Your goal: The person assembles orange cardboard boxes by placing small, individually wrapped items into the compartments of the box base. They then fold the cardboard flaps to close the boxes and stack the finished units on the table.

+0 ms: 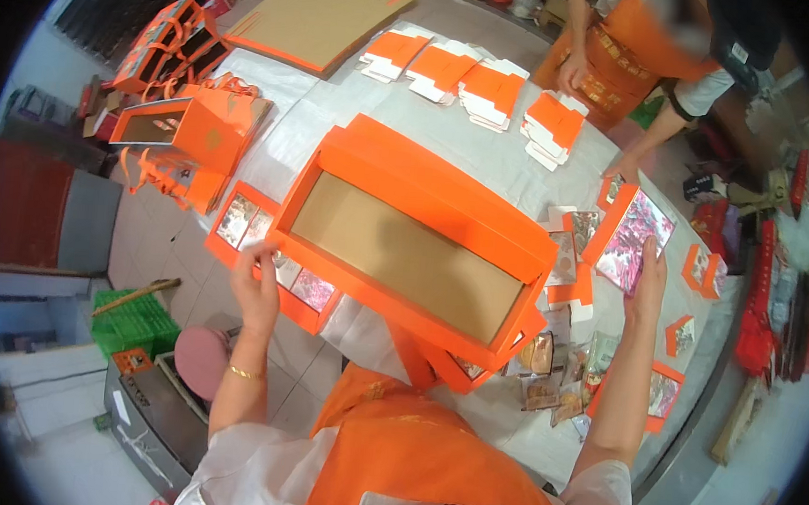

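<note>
On the white-covered table [523, 167], a large orange gift box [414, 244] is lying open-side up in the middle, its plain brown inside showing, tilted from upper left to lower right. Beyond it, at the far edge, a flat brown cardboard sheet [322, 17] with orange trim is resting, and nearer, four stacks of folded orange-and-white inserts [477, 84] are sitting in a row. To the left, off the table's edge, orange carrier bags with handles [188, 129] are standing in a cluster. An orange tray of windowed compartments [268, 252] is lying just left of the big box, partly tucked beneath it; the left hand [257, 284] is resting on this tray with fingers curled over its edge, loosely closed on it. To the right of the big box, a smaller orange box with a pink patterned panel [633, 236] is being held up at a tilt; the right hand [648, 279] is gripping its lower right edge, fingers extended along the side. Small wrapped pastry packets [546, 375] are lying below it, near the table's front. A co-worker in an orange apron [625, 52] is standing at the far right corner.
</note>
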Demonstrator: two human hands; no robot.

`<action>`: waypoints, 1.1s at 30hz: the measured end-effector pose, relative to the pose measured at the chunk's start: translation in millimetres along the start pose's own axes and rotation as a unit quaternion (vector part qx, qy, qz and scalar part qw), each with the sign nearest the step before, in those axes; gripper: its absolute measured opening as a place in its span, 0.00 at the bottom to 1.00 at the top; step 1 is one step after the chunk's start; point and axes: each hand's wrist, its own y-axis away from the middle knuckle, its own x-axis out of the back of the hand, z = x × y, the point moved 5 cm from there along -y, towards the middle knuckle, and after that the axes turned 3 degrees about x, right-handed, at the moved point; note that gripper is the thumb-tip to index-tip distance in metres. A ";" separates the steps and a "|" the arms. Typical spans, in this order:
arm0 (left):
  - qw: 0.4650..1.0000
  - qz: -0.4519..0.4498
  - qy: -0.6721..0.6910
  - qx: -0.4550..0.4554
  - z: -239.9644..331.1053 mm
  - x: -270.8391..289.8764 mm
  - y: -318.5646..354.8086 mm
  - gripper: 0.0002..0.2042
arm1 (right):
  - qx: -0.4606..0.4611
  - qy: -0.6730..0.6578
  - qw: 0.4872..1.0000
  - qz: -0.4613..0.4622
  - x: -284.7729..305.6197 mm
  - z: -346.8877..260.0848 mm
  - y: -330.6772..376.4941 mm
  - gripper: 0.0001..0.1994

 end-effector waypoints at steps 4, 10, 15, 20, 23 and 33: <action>0.993 -0.112 0.028 -0.016 -26.6 -29.0 -84.6 0.16 | -0.124 0.085 0.988 0.034 -64.0 43.3 83.7 0.36; 0.922 -0.341 0.167 -0.072 -46.1 -92.2 -109.2 0.32 | -0.251 0.006 0.957 -0.143 -272.9 86.4 151.9 0.26; 0.902 -0.358 0.233 -0.058 -59.2 -95.3 -106.8 0.31 | -0.301 0.025 0.941 -0.150 -325.8 109.7 156.4 0.22; 0.902 -0.376 0.208 -0.035 -68.0 -103.7 -99.9 0.30 | -0.170 0.166 0.971 -0.030 -325.9 174.0 135.5 0.26; 0.913 -0.356 0.198 -0.029 -74.8 -100.8 -97.3 0.29 | -0.060 0.295 0.951 -0.069 -367.3 129.1 149.1 0.29; 0.915 -0.349 0.201 -0.032 -71.0 -94.6 -97.9 0.31 | -0.014 0.631 0.746 -0.214 -401.4 72.9 146.8 0.32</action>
